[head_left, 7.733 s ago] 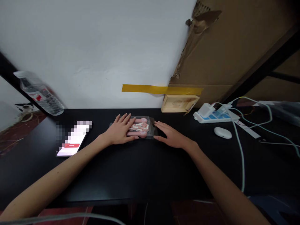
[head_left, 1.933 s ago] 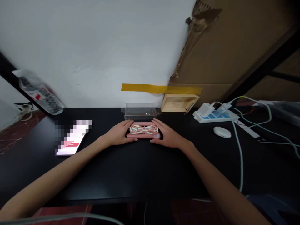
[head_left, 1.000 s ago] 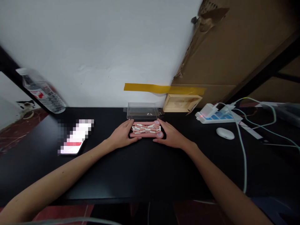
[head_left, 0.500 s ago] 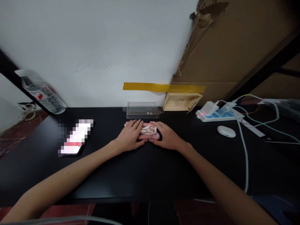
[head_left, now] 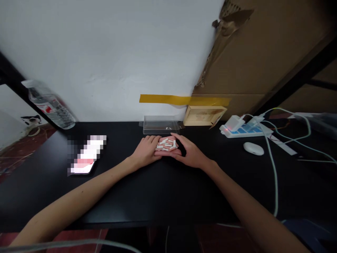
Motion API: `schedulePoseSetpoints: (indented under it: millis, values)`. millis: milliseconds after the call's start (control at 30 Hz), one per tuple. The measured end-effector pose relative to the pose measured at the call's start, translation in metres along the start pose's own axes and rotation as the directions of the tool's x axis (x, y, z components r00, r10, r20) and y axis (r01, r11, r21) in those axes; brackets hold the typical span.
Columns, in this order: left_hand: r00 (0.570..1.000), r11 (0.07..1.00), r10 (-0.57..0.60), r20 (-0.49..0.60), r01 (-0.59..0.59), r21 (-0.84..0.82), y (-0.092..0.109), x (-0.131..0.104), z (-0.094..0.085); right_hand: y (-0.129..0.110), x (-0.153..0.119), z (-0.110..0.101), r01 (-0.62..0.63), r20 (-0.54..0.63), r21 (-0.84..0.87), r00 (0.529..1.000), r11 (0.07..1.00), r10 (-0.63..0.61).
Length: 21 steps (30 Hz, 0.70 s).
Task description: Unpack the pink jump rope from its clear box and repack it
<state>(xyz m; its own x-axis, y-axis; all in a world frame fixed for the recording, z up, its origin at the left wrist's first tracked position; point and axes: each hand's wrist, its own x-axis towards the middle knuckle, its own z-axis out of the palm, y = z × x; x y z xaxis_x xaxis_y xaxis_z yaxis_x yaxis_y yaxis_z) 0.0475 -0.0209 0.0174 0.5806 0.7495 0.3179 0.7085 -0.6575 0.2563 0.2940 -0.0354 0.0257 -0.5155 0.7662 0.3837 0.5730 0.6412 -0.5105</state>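
Observation:
A small pink holder (head_left: 165,153), like a shallow tray, lies on the black desk between my hands. It is filled with several short pink-and-white sticks (head_left: 166,144), whose exact kind I cannot make out. My left hand (head_left: 146,151) grips its left end, fingers over the far side and thumb along the near side, covering that end. Around the right end curls my right hand (head_left: 191,151), index finger at the far edge and thumb at the near edge. Just behind stands a clear plastic box (head_left: 160,125).
At left are a lit phone (head_left: 88,154) and a plastic bottle (head_left: 51,105) leaning by the wall. To the right lie a power strip (head_left: 246,130) with cables and a white earbud case (head_left: 253,148). A shallow wooden box (head_left: 205,116) leans at the back.
My left hand has slid slightly left along the pink holder, uncovering more sticks. My right hand has shifted a little right, with its fingers further from the sticks.

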Motion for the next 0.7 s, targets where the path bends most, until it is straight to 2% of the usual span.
schedulePoseSetpoints:
  millis: [67, 133, 200, 267, 333, 400, 467, 533, 600, 700]
  values:
    - [0.998, 0.997, -0.031, -0.057, 0.026, -0.079, -0.001, 0.001, -0.001, 0.000, -0.001, -0.004, 0.020, -0.005, 0.089, 1.000, 0.996, -0.020]
    - [0.986, 0.970, -0.091, -0.138, 0.056, -0.237, 0.000, 0.003, -0.004, 0.001, 0.001, -0.007, 0.048, -0.027, 0.212, 0.999, 0.976, -0.043]
    - [0.971, 0.873, -0.190, -0.144, 0.100, -0.477, 0.004, 0.005, -0.009, 0.003, 0.009, -0.008, 0.052, -0.063, 0.346, 0.998, 0.937, -0.032]
    - [0.963, 0.657, -0.271, -0.005, 0.181, -0.732, 0.010, 0.007, -0.015, 0.004, 0.024, -0.006, 0.018, -0.073, 0.472, 0.997, 0.882, 0.019]
    - [0.947, 0.329, -0.250, 0.200, 0.277, -0.903, 0.018, 0.008, -0.022, 0.001, 0.044, -0.001, -0.033, -0.042, 0.589, 0.997, 0.808, 0.071]
    - [0.925, 0.040, -0.179, 0.334, 0.346, -0.937, 0.024, 0.006, -0.027, -0.008, 0.067, 0.005, -0.119, 0.082, 0.733, 0.993, 0.670, 0.086]
    - [0.890, -0.125, -0.089, 0.448, 0.436, -0.891, 0.027, 0.004, -0.031, -0.018, 0.087, 0.013, -0.236, 0.243, 0.819, 0.968, 0.522, 0.055]
    - [0.849, -0.202, -0.009, 0.529, 0.516, -0.832, 0.029, 0.001, -0.033, -0.028, 0.101, 0.021, -0.301, 0.338, 0.868, 0.941, 0.396, -0.025]
    - [0.828, -0.251, 0.037, 0.559, 0.549, -0.797, 0.029, -0.002, -0.035, -0.034, 0.108, 0.030, -0.305, 0.335, 0.911, 0.940, 0.278, -0.066]
    - [0.823, -0.306, 0.093, 0.560, 0.559, -0.771, 0.030, -0.005, -0.038, -0.038, 0.107, 0.039, -0.305, 0.316, 0.943, 0.946, 0.134, -0.072]
